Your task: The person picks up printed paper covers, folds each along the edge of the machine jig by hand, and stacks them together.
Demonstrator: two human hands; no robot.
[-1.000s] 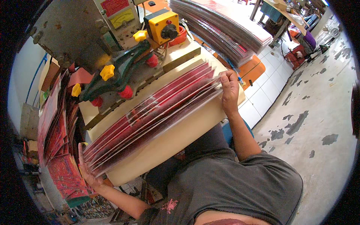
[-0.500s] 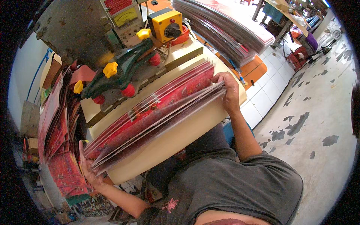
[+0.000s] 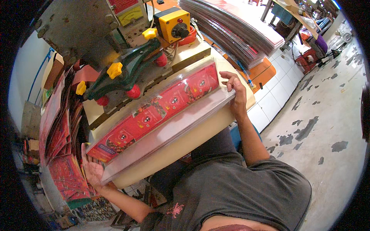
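Red printed plastic sheets (image 3: 154, 112) lie flat and aligned on a cream work surface (image 3: 173, 152). Beside them, on the side toward me, is a strip of clear, whitish sheets (image 3: 169, 133). At the left ends of the sheets, my left hand (image 3: 93, 172) is open, its palm turned up and fingers stretched along the edge. My right hand (image 3: 236, 92) is at the opposite ends, its bent fingers apart and not closed round anything.
Just beyond the sheets is a machine with a green bracket (image 3: 129, 71), yellow star knobs and red feet. A yellow control box (image 3: 173, 25) carries a black dial. Red sheets (image 3: 69, 173) are piled at left; a tall sheet stack (image 3: 235, 32) stands far right.
The fanned, raised sheets have dropped flat into an aligned stack, showing the red print. Both hands have loosened from the ends; the right fingers have come off the sheet edges.
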